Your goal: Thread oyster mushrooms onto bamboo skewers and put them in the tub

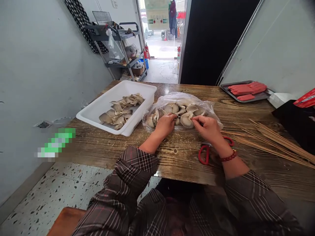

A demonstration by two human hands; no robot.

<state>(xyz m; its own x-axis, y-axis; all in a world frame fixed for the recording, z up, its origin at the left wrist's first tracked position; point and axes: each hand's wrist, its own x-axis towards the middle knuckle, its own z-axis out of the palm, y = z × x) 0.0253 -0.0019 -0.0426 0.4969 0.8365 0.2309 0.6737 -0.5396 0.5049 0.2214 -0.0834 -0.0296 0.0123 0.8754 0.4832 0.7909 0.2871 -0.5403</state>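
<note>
Between the fingers of the right hand (pixel 208 128), a pale grey-brown oyster mushroom (pixel 186 121) is pinched at its stem, over a clear plastic bag (pixel 180 95) of mushrooms; the left hand (pixel 166 124) bends over the same bag, its grip hidden. The step seems to be picking one mushroom free; the next move probably calls for a gentle lift. Left of the fingers stands a white plastic tub (pixel 139 118); nearer the body, red-handled scissors (pixel 208 154) lie on the brown wooden desk (pixel 169 157). Beyond is a grey shelved cart (pixel 134 61).
</note>
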